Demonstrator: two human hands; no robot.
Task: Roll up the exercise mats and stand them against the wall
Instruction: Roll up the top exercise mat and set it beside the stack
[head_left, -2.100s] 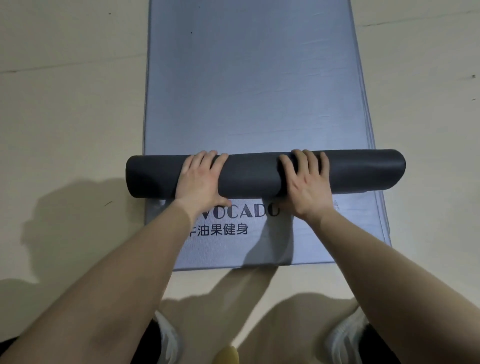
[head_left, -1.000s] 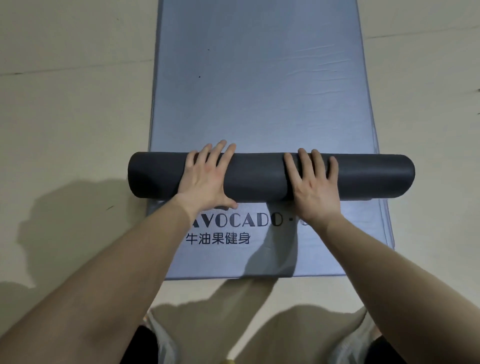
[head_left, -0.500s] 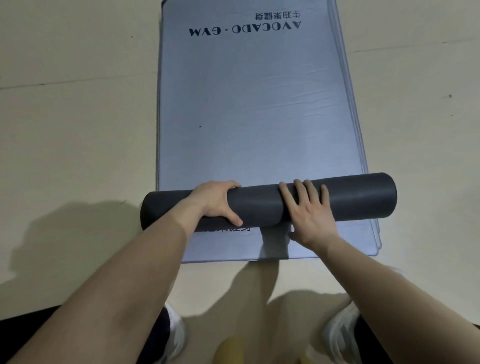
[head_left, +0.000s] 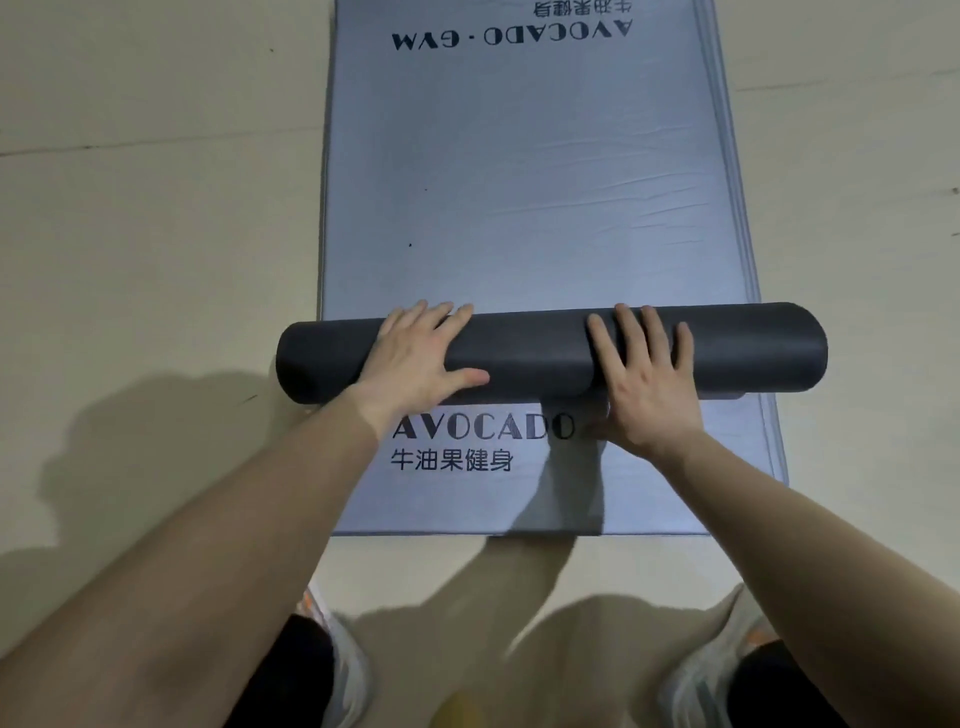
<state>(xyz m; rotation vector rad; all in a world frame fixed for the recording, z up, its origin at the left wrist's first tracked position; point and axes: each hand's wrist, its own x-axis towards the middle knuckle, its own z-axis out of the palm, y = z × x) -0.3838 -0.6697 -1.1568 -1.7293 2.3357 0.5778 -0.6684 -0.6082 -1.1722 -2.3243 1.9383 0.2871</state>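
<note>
Your left hand (head_left: 415, 358) and right hand (head_left: 644, 374) both lay flat on top of the dark roll (head_left: 530, 353) — fingers spread and pressing, palms down, neither grip clenched around anything. The roll lay crosswise on the blue-grey mat (head_left: 524, 182), its two ends jutting out past either side of your hands and a little beyond the mat's long edges. Behind your wrists, toward your body, a short printed stretch of the blue-grey mat showed; ahead of your fingertips a long flat stretch ran away from you over the pale floor (head_left: 156, 234).

The roll looked like soft foam: light, with a matte skin that should not slip under bare palms, but springy enough that it would likely loosen the moment pressure came off. Whether that dark roll was a separate mat lying on the blue-grey one or that mat's own dark underside, I could not tell.

Judging from the width, your hands sat well — each roughly midway between the centre and an end, so the roll would travel straight. To lift it afterwards, a wrap-around grip near the middle would probably serve best, thumbs underneath.
</note>
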